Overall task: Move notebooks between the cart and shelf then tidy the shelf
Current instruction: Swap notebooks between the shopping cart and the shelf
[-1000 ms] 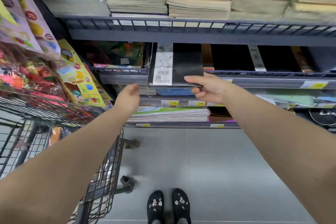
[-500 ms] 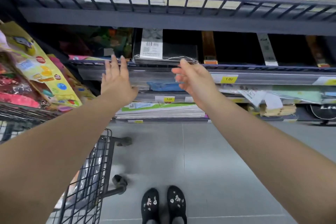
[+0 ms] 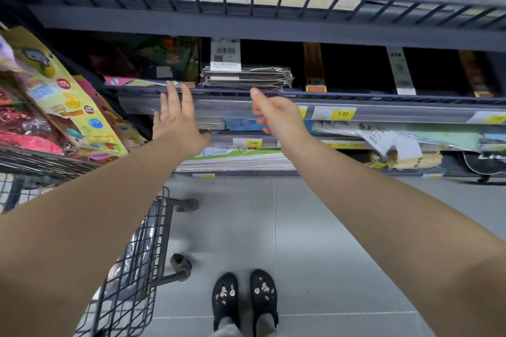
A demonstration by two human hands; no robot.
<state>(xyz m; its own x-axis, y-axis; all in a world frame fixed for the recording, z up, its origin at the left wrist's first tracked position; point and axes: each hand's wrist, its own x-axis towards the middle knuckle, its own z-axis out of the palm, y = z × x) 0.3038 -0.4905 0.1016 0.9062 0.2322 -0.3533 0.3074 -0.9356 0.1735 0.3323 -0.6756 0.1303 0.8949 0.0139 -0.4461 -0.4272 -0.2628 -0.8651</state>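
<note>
The wrapped black notebooks (image 3: 246, 76) lie stacked on the shelf (image 3: 356, 96), behind its front rail. Your left hand (image 3: 176, 120) and right hand (image 3: 276, 117) hover just below, fingers spread, holding nothing. The cart (image 3: 131, 268) stands lower left.

Readable price tags on shelf rails

"1 00" on a yellow price tag (image 3: 342, 113) on the middle shelf rail (image 3: 410, 113); "3.00" on a smaller yellow tag (image 3: 253, 143) on the rail below; barcode label (image 3: 225, 54) on wrapped notebooks (image 3: 246, 76), print too small to read.
</note>
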